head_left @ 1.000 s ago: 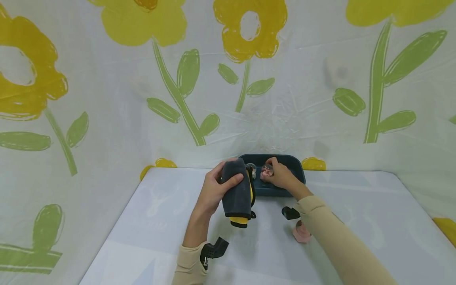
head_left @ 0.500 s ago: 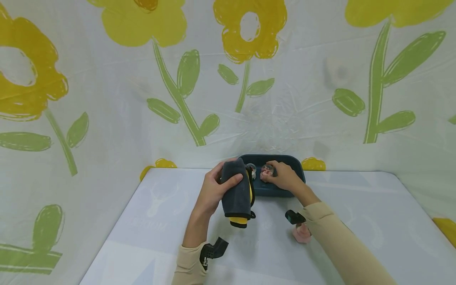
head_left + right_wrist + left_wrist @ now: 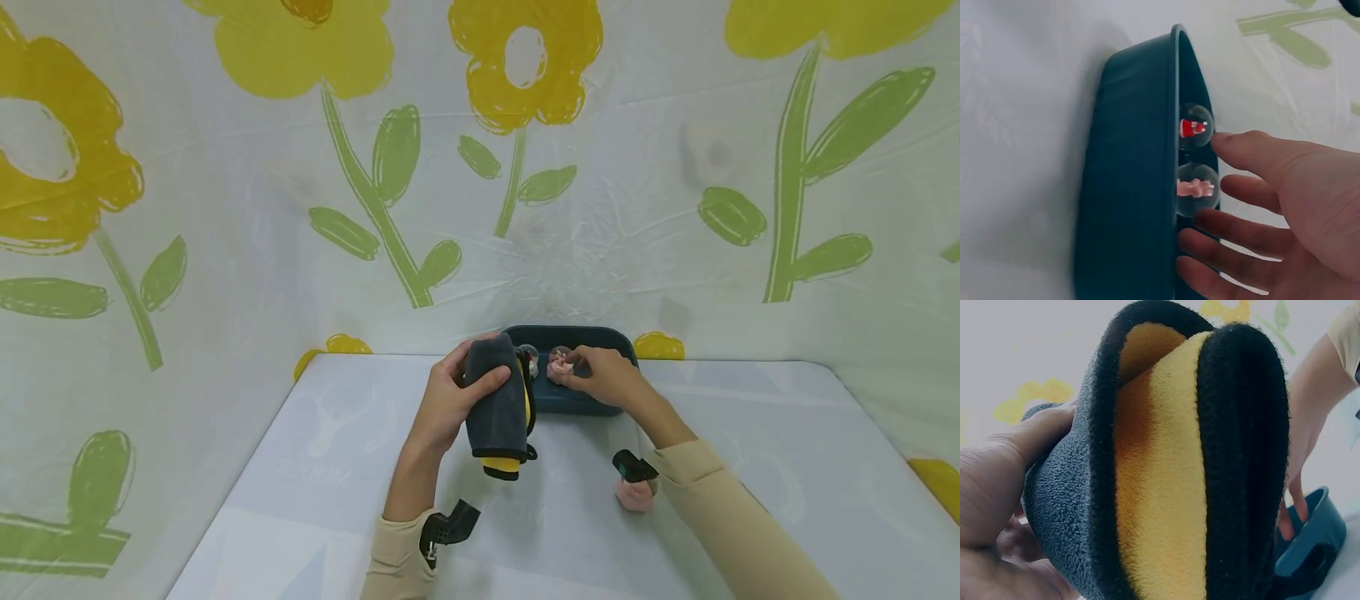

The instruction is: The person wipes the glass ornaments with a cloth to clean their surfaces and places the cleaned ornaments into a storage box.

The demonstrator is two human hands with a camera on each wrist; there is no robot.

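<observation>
Left hand (image 3: pixel 450 396): grasping, thumb across the near face of a folded dark grey and yellow plush cloth with black edging (image 3: pixel 497 408), fingers behind it. Cloth is held up in front of the left end of a dark teal rectangular tray with rounded corners (image 3: pixel 577 403), hiding part of it. Left wrist view: yellow side shows between the black-edged folds, and a black loop (image 3: pixel 1307 575) sticks out at the lower right.

Right hand (image 3: pixel 607 375): released, fingers loosely bent and spread, nothing gripped. It's over the right part of the tray, fingertips just beside a clear round globe with a pink figure and pink base (image 3: pixel 558 368); contact, cannot tell. That globe sits upright inside the tray. Next to it, on the left, also inside: 1 clear round globe with a red figure (image 3: pixel 1192 127), partly behind the cloth in the head view. Right thumb tip is near this globe in the right wrist view.

Nearer the person, outside the tray: 1 pink chunky object (image 3: pixel 634 497) on the pale blue-and-white table (image 3: pixel 337 467), top covered by the black right wrist camera (image 3: pixel 632 466). Tray is at the far table edge, against a white backdrop with yellow flowers and green leaves (image 3: pixel 645 100). Beige sleeves (image 3: pixel 738 521) on both arms.
</observation>
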